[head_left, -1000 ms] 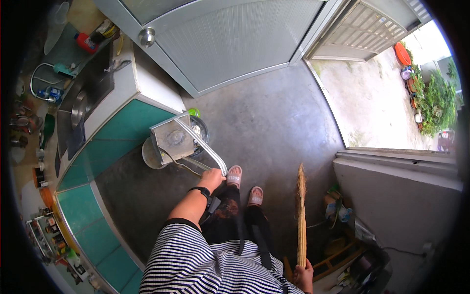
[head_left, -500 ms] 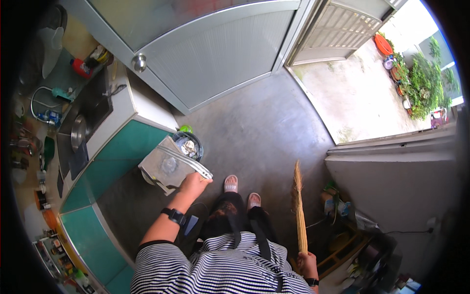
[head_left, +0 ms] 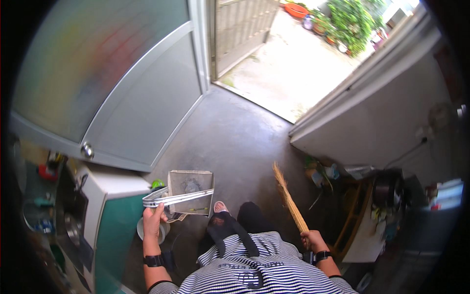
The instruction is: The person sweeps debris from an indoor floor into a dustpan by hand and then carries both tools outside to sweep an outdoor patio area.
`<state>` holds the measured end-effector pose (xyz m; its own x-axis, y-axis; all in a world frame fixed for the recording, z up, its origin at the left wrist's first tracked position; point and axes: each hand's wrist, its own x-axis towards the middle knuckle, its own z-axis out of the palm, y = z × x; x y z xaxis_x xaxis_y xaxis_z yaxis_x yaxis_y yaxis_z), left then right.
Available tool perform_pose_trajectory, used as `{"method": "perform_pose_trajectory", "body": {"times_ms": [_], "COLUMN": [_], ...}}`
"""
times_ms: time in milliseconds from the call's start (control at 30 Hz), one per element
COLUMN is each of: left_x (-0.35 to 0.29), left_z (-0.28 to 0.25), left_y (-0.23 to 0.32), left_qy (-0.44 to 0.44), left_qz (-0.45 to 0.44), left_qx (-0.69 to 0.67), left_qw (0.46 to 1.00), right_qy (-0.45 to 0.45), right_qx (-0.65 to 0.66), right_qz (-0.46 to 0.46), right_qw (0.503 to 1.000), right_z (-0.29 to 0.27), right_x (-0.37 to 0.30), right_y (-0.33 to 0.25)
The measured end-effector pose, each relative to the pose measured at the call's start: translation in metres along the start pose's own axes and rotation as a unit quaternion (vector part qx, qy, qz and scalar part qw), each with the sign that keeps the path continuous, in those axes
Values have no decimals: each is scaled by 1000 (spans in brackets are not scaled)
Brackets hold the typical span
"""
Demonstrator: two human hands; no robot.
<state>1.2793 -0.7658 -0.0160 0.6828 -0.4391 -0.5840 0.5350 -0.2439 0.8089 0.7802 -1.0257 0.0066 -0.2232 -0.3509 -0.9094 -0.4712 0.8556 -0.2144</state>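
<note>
My left hand (head_left: 153, 221) is closed on the pale metal handle of a boxy dustpan (head_left: 200, 180). The dustpan hangs level with my shins, its open tray facing up with grey dirt marks inside. My right hand (head_left: 314, 240) grips the thick end of a straw broom (head_left: 292, 207), whose thin frayed tip points forward, away from me. The broom is apart from the dustpan. Below my left wrist shows part of a white round bucket (head_left: 140, 229), half covered by the hand and dustpan. A bright green object (head_left: 157, 183) sits just past the dustpan's handle.
A grey door (head_left: 161, 83) with a round knob stands at the left, above a teal-fronted counter (head_left: 115, 235) with a sink. Ahead, a doorway opens onto a bright yard with potted plants (head_left: 347, 22). Bags (head_left: 318, 174) and a wooden rack (head_left: 355, 215) line the right wall.
My view has turned right toward the doorway. The dustpan has swung round, so its tray now points to the right of my left hand. Both hands keep their holds.
</note>
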Motion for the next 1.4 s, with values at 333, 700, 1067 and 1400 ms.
{"method": "perform_pose_trajectory", "body": {"times_ms": [333, 700, 1067, 1400], "left_x": [112, 209, 292, 370], "left_z": [99, 211, 231, 204], "left_y": [38, 130, 122, 85], "left_qy": [127, 236, 193, 159], "left_qz": [-29, 23, -20, -129], "left_qx": [-192, -46, 60, 192], "left_qw": [973, 970, 979, 960], "right_qy": [-10, -69, -293, -133], "right_qx": [32, -62, -96, -400], "right_qz": [-41, -92, -80, -358], "right_qw": [999, 991, 948, 833], "right_z": [-4, -19, 53, 262], "right_x": [13, 118, 160, 207], "right_y": [-72, -248, -471, -599]}}
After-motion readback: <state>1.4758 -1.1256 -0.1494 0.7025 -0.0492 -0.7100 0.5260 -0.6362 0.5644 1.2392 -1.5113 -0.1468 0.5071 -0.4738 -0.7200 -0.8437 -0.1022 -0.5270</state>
